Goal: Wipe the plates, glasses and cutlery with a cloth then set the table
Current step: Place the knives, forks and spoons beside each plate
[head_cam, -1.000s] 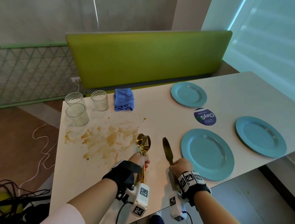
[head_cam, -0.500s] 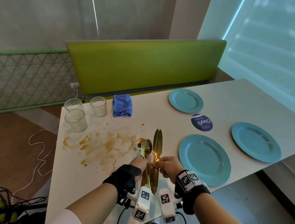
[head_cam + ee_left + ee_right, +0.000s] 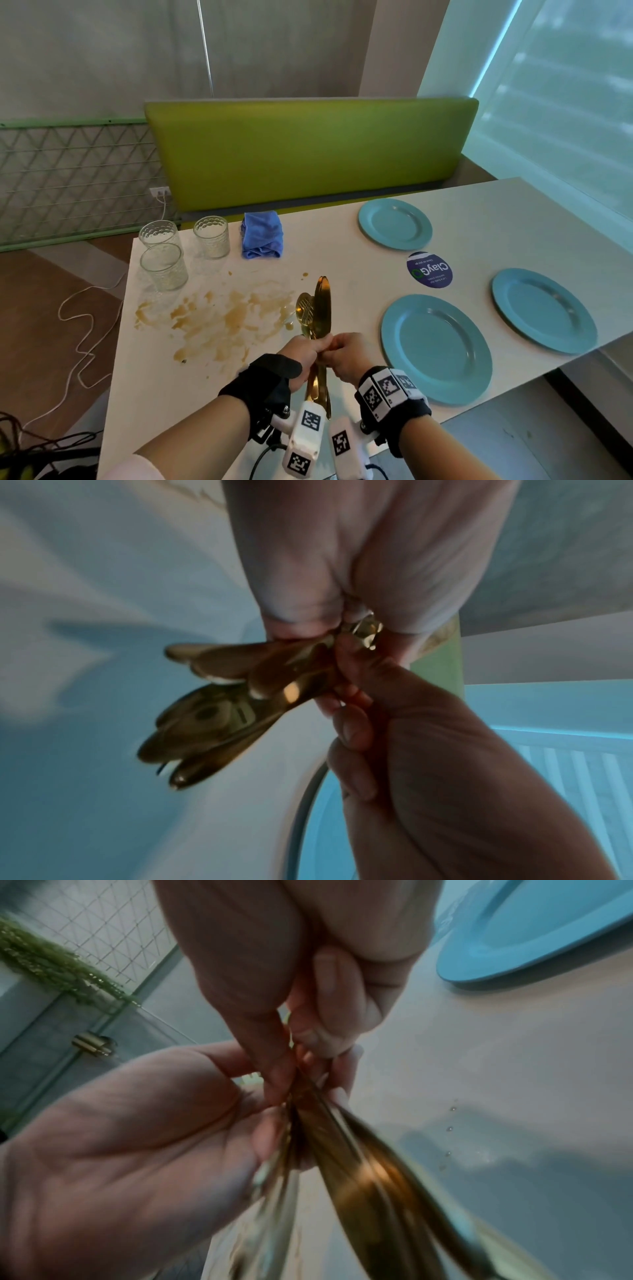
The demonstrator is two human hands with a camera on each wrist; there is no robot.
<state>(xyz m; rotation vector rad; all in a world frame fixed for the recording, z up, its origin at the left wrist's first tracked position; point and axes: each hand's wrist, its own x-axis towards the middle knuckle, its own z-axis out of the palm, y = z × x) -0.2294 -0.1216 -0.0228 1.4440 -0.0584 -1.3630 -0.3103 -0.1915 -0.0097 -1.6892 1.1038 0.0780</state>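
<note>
Pale laminate bench [image 3: 342, 246], brown smears at centre-left of the frame. Gold cutlery [image 3: 318, 315] is held bundled upright at lower centre, left hand [image 3: 301, 353] and right hand [image 3: 346, 356] both clamped round the handles. Polished metal: judged stiff, light, slippery; best gripped mid-handle. Soft blue cloth [image 3: 262, 234] lies folded beyond, untouched.

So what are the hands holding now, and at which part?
Both hands, left and right, grip one bundle of gold metal cutlery around the handles, near the middle.
</note>
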